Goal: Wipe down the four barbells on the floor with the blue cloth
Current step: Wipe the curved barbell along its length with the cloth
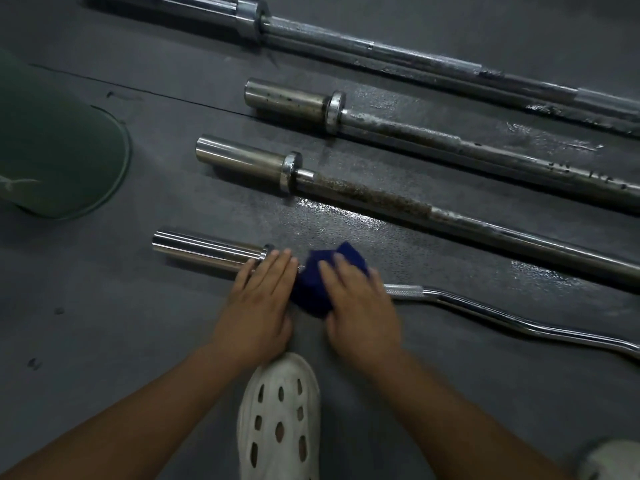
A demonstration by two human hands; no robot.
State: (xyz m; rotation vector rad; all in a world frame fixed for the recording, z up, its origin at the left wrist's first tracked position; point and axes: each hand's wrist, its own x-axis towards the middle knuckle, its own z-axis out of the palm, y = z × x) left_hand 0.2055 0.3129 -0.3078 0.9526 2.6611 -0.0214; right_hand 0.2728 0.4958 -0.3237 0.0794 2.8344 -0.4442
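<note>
Several chrome barbells lie side by side on the dark rubber floor. Nearest me is a curl bar (485, 306) with a wavy shaft. My left hand (259, 299) rests flat on its sleeve collar, fingers straight. Just to the right, my right hand (360, 306) presses the blue cloth (318, 282) down over the shaft, and the cloth wraps the bar beneath the palm. Behind lie a rusty barbell (381, 199), a second spotted barbell (450, 140) and a long barbell (398, 53) at the top.
A green cap brim (59, 150) fills the left edge. My white perforated shoe (278, 420) stands on the floor below my hands, and a second shoe (613, 462) shows at the bottom right. Wet patches (339, 216) shine on the floor between the bars.
</note>
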